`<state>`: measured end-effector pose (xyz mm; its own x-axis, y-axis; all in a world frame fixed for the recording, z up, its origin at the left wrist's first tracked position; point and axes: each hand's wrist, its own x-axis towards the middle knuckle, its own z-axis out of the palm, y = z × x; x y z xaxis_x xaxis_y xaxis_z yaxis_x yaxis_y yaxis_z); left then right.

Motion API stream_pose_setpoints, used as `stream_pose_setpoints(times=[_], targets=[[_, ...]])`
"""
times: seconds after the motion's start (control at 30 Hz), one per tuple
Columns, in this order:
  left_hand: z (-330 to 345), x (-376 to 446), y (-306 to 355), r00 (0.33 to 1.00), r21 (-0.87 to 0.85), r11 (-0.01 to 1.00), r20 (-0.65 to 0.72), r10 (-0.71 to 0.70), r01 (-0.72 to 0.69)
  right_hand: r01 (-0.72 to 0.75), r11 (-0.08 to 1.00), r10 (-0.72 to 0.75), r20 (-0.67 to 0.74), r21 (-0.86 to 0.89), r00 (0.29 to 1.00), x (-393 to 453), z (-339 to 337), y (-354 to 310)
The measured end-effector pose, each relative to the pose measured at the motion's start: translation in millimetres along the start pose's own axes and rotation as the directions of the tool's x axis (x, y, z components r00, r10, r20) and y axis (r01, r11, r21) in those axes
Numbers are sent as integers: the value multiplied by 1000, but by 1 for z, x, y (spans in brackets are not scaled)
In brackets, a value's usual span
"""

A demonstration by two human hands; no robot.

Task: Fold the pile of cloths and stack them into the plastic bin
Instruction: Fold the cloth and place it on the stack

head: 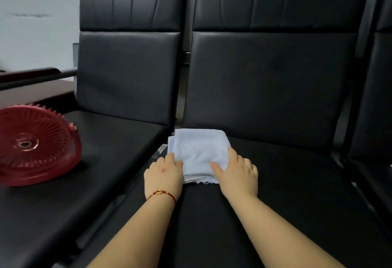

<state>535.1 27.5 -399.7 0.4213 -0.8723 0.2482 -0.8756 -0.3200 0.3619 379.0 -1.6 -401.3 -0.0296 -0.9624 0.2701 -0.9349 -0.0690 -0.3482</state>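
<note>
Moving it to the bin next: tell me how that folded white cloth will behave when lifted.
The folded white cloth is soft layered fabric, so it will probably sag and unfold unless supported underneath. It looks light. The smooth black seat likely lets it slide easily.

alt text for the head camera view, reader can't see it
Two bare hands rest on a folded pale blue cloth lying on a black padded seat: the left hand at its left edge, the right hand on its near right corner. A red fan lies on the neighbouring seat to the left.
</note>
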Motion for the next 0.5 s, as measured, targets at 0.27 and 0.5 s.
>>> stream_pose_setpoints(times=[0.27,0.5], targets=[[-10,-14,-7,998,-406,914,58,-4,27,-110,993,108,62,34,992,-18,-9,8],[-32,-94,0,974,-110,991,204,98,-76,-11,994,46,311,-111,949,-101,-57,43]])
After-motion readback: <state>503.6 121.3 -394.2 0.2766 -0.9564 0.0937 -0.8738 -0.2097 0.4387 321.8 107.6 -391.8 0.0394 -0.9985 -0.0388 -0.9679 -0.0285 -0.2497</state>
